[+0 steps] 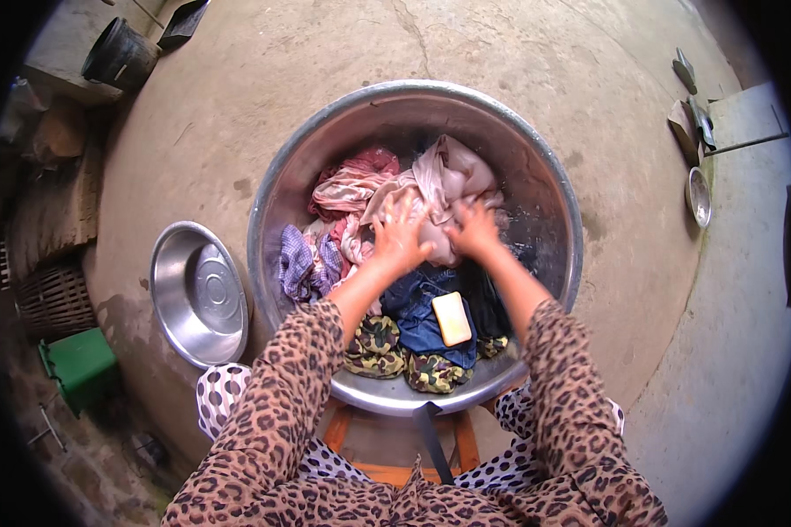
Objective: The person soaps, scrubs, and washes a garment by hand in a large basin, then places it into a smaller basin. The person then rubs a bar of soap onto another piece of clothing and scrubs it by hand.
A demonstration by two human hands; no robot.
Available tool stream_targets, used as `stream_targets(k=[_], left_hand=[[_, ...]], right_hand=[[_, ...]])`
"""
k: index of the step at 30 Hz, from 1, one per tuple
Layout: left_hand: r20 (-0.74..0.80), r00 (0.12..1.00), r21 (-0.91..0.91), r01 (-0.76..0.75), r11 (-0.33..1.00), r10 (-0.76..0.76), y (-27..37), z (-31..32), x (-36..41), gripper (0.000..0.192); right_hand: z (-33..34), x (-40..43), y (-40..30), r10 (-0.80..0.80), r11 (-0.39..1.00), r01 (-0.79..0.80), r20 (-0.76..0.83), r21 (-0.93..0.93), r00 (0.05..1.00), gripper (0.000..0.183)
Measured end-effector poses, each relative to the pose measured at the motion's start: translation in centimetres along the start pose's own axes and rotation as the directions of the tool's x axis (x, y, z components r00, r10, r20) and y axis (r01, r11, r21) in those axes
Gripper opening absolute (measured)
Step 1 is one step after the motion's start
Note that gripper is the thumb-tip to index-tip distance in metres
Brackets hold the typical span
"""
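Note:
A large round metal basin [414, 84] holds several wet garments in front of me. My left hand [399, 237] rests with spread fingers on a pale pink cloth [458, 171]. On the same cloth's right side lies my right hand [476, 230], a little blurred, its fingers apart. A red and pink cloth [359, 181] is bunched at the far left, with a purple checked cloth [294, 263] nearer me. Closer still are blue denim [409, 303], a black garment [488, 300] and camouflage cloth [376, 342]. A yellowish soap bar [451, 319] lies on the denim.
A smaller metal basin [201, 296] stands tilted in view left of the large one. Farther left are a green plastic container [79, 365], a woven basket [56, 300] and a black bucket [122, 56]. A small metal bowl [699, 197] sits by the right-hand ledge [745, 277].

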State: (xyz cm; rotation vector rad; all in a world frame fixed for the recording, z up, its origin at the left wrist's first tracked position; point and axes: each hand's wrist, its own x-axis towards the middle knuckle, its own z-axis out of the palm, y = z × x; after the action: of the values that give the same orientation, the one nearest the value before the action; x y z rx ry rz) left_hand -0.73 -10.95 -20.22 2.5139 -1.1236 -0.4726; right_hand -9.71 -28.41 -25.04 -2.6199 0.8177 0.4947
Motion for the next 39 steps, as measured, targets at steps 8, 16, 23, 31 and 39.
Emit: stream_targets(k=[8, 16, 23, 31, 39], left_hand=[[0.277, 0.96, 0.102, 0.02, 0.995, -0.048, -4.4, 5.0, -2.0, 0.063], [0.278, 0.733, -0.96, 0.184, -0.213, -0.621, -1.8, 3.3, 1.1, 0.088], [0.237, 0.959, -0.861, 0.282, -0.424, 0.156, -8.3, 1.1, 0.2, 0.054], [-0.184, 0.968, -0.261, 0.121, 0.958, -0.172, -4.8, 2.7, 0.4, 0.028], [0.013, 0.736, -0.73, 0.469, 0.497, -0.676, -5.6, -2.3, -1.3, 0.043]], right_hand=[[-0.5, 0.6, 4.4, -0.296, 0.95, 0.267, -0.19, -0.162, 0.936, 0.043], [4.4, 0.8, -6.7, -0.081, 0.714, 0.253, -0.282, 0.652, 0.956, 0.016], [-9.8, -12.6, -20.0, -0.387, 0.446, 0.452, -0.289, 0.772, 0.876, 0.02], [-7.5, -5.2, -15.8, -0.14, 0.817, 0.45, -0.632, 0.361, 0.762, 0.014], [-0.5, 0.1, 4.6, 0.334, 0.899, -0.194, -0.328, 0.394, 0.884, 0.045]])
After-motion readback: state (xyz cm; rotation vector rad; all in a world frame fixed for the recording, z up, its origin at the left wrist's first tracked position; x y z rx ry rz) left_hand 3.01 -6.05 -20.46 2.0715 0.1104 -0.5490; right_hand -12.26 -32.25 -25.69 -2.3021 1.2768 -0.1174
